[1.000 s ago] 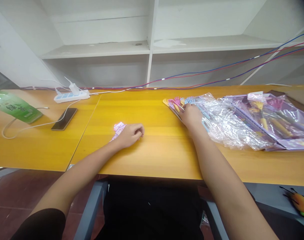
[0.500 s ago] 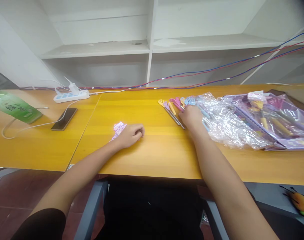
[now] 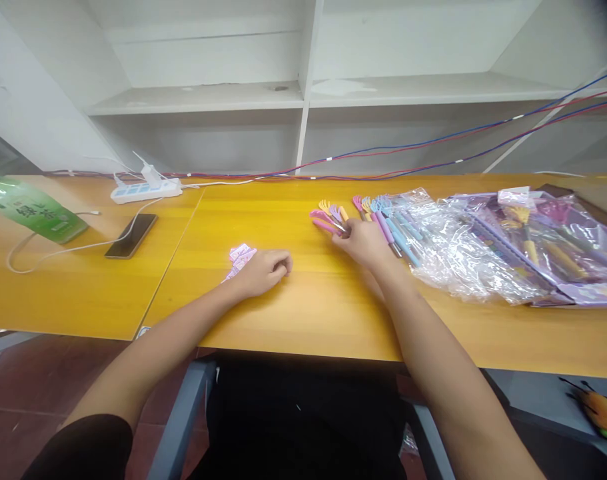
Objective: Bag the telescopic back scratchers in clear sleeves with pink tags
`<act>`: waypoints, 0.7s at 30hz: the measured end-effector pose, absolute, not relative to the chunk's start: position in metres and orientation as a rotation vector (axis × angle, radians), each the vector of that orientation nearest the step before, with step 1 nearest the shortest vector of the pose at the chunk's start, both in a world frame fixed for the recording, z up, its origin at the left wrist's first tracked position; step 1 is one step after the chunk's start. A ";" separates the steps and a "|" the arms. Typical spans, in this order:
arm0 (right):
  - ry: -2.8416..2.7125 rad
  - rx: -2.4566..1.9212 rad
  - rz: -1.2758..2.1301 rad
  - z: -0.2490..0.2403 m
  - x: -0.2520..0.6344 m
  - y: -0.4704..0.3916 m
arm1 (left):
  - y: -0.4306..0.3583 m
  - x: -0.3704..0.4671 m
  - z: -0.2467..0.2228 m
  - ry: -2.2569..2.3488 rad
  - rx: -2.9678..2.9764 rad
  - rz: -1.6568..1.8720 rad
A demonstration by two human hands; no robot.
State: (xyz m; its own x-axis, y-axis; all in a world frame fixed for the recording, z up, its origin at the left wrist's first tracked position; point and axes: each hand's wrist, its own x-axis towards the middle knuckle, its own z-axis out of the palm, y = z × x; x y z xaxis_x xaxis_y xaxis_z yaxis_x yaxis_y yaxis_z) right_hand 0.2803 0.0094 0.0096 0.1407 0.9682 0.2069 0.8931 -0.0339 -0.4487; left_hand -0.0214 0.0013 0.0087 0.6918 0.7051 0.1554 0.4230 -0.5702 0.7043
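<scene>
My right hand (image 3: 366, 241) is closed around a pink back scratcher (image 3: 326, 227), its pink end pointing left; fingers hide part of the metal shaft. Under and beside it lie yellow and purple back scratchers (image 3: 335, 212). Just right of the hand, more back scratchers in purple and blue (image 3: 398, 233) lie side by side, partly behind the hand. My left hand (image 3: 266, 272) rests on the table, fingers curled in a loose fist with nothing seen in them. Small pink-and-white printed slips (image 3: 240, 256) lie beside its wrist, partly covered.
Crumpled clear plastic bags (image 3: 458, 250) lie right of the scratchers, against a purple open box (image 3: 558, 293) with more packed scratchers. At left are a phone (image 3: 131, 236), a white power strip (image 3: 146, 191) and a green bottle (image 3: 43, 213). Cables run along the shelf (image 3: 198, 107).
My right hand has moved left with the pink back scratcher, away from the row and over the yellow and purple ones. My left hand stays in place.
</scene>
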 end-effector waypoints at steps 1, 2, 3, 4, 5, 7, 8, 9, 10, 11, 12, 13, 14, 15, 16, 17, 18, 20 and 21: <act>-1.765 -1.913 0.243 0.011 0.274 0.007 | 0.002 -0.021 0.007 0.872 2.228 0.578; -1.752 -1.859 0.273 0.012 0.268 0.004 | 0.003 -0.021 0.006 0.886 2.194 0.591; -1.739 -1.792 0.307 0.013 0.263 0.001 | 0.004 -0.021 0.004 0.900 2.146 0.603; -1.721 -1.715 0.357 0.014 0.258 -0.002 | 0.005 -0.021 0.001 0.910 2.091 0.611; -1.702 -1.630 0.423 0.014 0.252 -0.006 | 0.006 -0.020 -0.001 0.916 2.031 0.618; -1.660 -1.459 0.603 0.014 0.240 -0.013 | 0.007 -0.019 -0.006 0.928 1.915 0.655; -1.642 -1.383 0.709 0.013 0.234 -0.017 | 0.007 -0.018 -0.007 0.937 1.862 0.686; -1.625 -1.320 0.814 0.013 0.227 -0.021 | 0.008 -0.017 -0.008 0.949 1.810 0.724; -1.614 -1.269 0.912 0.012 0.220 -0.024 | 0.008 -0.016 -0.009 0.960 1.758 0.764; -1.611 -1.232 0.997 0.011 0.214 -0.027 | 0.008 -0.015 -0.009 0.969 1.702 0.803; -1.617 -1.206 1.066 0.010 0.209 -0.029 | 0.009 -0.015 -0.009 0.970 1.648 0.836; -1.632 -1.189 1.116 0.008 0.204 -0.030 | 0.010 -0.014 -0.009 0.959 1.599 0.862; -1.659 -1.180 1.146 0.007 0.201 -0.031 | 0.010 -0.014 -0.008 0.937 1.563 0.890; -1.693 -1.175 1.155 0.005 0.198 -0.031 | 0.010 -0.014 -0.007 0.907 1.545 0.918; -1.730 -1.174 1.143 0.004 0.197 -0.031 | 0.011 -0.013 -0.005 0.878 1.545 0.949; -1.765 -1.174 1.118 0.003 0.197 -0.030 | 0.011 -0.013 -0.004 0.861 1.555 0.983; -1.789 -1.174 1.090 0.002 0.197 -0.029 | 0.011 -0.014 -0.003 0.858 1.571 1.015; -1.761 -1.186 1.049 0.002 0.201 -0.026 | 0.010 -0.014 -0.002 0.885 1.594 1.056; -1.706 -1.198 1.031 0.003 0.204 -0.025 | 0.010 -0.015 -0.002 0.906 1.602 1.056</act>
State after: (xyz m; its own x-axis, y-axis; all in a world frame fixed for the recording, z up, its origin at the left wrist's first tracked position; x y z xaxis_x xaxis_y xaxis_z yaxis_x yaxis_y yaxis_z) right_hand 0.2036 -0.0249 0.0026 -0.2379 0.9598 0.1491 0.3140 0.2213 -0.9233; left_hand -0.0145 0.0098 -0.0021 0.3448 0.9152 0.2086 0.0668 -0.2456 0.9671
